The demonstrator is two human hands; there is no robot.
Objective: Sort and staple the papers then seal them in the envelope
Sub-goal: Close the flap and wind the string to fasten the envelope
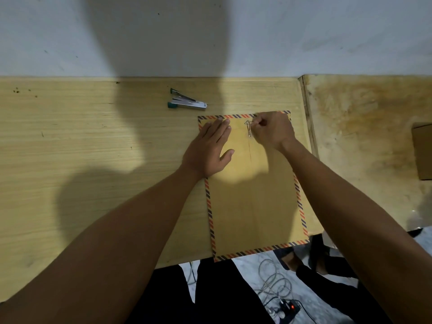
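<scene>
Brown envelope [252,195], long axis toward me. I note left hand [208,148] flat, pressing; right hand [273,129] nearer string clasp [249,129], fingertips pinching string just left.

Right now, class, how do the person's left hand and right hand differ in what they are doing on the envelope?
The left hand lies flat with straight fingers, pressing the envelope down; the right hand is curled, pinching the string at the clasp. The left hand sits near the envelope's left border; the right hand works near its top edge, right of centre. Both rest on the envelope's upper part.
</scene>
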